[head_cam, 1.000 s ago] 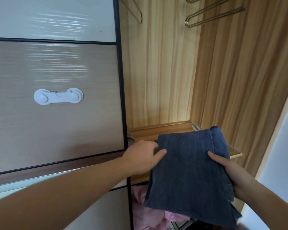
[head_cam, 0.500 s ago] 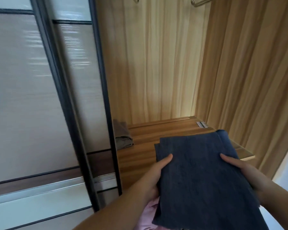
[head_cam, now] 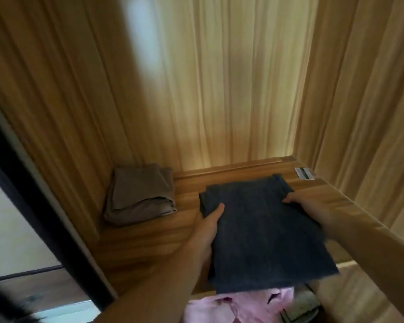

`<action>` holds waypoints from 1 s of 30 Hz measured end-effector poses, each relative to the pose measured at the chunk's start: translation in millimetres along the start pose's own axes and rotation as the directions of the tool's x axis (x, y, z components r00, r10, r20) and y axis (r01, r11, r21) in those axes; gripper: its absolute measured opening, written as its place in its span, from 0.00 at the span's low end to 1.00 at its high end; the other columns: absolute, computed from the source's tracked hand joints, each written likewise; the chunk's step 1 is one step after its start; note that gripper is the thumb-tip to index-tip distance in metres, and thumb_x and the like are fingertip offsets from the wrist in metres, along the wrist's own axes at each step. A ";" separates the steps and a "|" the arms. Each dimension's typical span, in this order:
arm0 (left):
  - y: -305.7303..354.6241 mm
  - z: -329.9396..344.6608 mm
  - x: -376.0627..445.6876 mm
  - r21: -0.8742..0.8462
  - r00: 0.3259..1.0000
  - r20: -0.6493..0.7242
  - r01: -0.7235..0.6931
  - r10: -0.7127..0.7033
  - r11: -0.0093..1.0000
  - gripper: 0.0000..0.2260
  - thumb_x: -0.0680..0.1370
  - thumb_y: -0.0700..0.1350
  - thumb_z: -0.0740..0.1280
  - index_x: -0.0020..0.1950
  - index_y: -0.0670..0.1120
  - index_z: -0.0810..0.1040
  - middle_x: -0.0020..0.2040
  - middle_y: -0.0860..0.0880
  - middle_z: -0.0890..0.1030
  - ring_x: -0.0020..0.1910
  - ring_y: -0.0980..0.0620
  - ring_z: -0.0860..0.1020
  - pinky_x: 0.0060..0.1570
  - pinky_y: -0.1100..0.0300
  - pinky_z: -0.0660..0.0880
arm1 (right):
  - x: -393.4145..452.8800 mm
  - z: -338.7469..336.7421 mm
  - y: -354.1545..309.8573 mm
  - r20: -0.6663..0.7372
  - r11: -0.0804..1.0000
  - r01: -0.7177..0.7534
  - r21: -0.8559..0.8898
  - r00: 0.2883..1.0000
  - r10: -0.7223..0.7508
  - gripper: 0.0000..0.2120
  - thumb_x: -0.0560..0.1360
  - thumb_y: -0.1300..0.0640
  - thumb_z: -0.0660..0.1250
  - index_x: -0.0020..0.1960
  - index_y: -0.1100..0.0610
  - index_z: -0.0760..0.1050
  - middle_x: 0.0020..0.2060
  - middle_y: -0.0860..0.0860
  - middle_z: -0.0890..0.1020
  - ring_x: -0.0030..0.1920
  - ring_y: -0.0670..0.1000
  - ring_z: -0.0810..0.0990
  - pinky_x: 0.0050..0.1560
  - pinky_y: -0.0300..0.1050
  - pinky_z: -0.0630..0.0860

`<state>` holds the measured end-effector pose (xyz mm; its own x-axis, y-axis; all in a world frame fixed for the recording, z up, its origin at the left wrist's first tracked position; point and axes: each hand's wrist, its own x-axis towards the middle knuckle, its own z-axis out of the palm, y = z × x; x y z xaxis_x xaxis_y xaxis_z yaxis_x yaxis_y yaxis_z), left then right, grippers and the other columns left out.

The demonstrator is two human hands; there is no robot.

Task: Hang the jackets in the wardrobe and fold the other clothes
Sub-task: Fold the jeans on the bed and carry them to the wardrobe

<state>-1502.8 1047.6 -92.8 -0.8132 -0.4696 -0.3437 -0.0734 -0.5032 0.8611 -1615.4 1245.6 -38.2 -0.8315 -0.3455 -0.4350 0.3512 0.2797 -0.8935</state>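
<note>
A: Both hands are on the folded dark blue garment (head_cam: pixel 264 231), and you're holding it flat over the wooden shelf (head_cam: pixel 149 236) inside the wardrobe.

B: Your left hand (head_cam: pixel 203 236) grips its left edge, thumb lying on top of the cloth, the other fingers hidden beneath it.

A: Your right hand (head_cam: pixel 310 206) grips the right edge near the far corner, fingertips curled over the fabric. The two hands are apart, with the garment's full width between them.

B: Its far edge reaches toward the shelf's back edge, and its near edge hangs out past the shelf's front edge. I cannot tell whether it touches the wood.

A: At the shelf's back left corner, against the side wall, lies a folded grey-brown garment (head_cam: pixel 141 194), well apart from your left hand.

B: Below the front edge, under the blue cloth, a pink garment (head_cam: pixel 240 306) shows.

A: Any writing?

B: There's a small sticker (head_cam: pixel 304 173) at the shelf's back right corner, just beyond your right hand. It has dark stripes, but it is too blurred to read.

A: The dark door frame (head_cam: pixel 33 206) runs down the left side, also blurred.
</note>
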 end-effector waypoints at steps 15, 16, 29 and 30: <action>-59.4 -34.7 107.3 0.897 0.898 0.413 -0.372 0.153 -0.240 0.40 0.74 0.71 0.56 0.77 0.62 0.37 0.78 0.56 0.34 0.77 0.47 0.35 0.75 0.44 0.46 | 137.2 42.0 79.7 0.231 0.144 0.293 -0.945 0.912 -0.339 0.38 0.74 0.29 0.51 0.77 0.39 0.39 0.78 0.47 0.38 0.77 0.62 0.41 0.73 0.59 0.59; -57.2 -32.0 111.9 0.901 0.899 0.403 -0.357 0.172 -0.244 0.39 0.75 0.70 0.56 0.78 0.60 0.37 0.78 0.55 0.35 0.77 0.47 0.35 0.75 0.45 0.46 | 145.3 40.8 77.2 0.235 0.142 0.297 -0.944 0.910 -0.341 0.38 0.74 0.29 0.51 0.77 0.39 0.39 0.78 0.47 0.37 0.77 0.62 0.42 0.73 0.59 0.59; -41.6 -17.4 148.9 0.943 0.937 0.299 -0.262 0.178 -0.204 0.41 0.77 0.67 0.57 0.79 0.51 0.38 0.78 0.50 0.34 0.77 0.47 0.36 0.76 0.47 0.47 | 192.5 44.7 51.0 0.243 0.149 0.312 -0.938 0.903 -0.355 0.37 0.75 0.32 0.56 0.78 0.41 0.44 0.79 0.50 0.43 0.77 0.62 0.40 0.74 0.60 0.54; -39.5 -16.8 146.7 0.944 0.939 0.300 -0.267 0.167 -0.194 0.40 0.77 0.66 0.58 0.79 0.51 0.39 0.79 0.50 0.35 0.78 0.47 0.37 0.76 0.47 0.48 | 186.3 44.2 49.3 0.234 0.161 0.304 -0.939 0.908 -0.347 0.37 0.76 0.33 0.57 0.78 0.42 0.45 0.79 0.50 0.43 0.77 0.62 0.41 0.74 0.59 0.55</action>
<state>-1609.5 986.4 -183.5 -0.9493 -0.3073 -0.0665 -0.3135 0.9079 0.2784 -1733.9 1155.4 -168.2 -0.7762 -0.6207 -0.1110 -0.6001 0.7812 -0.1718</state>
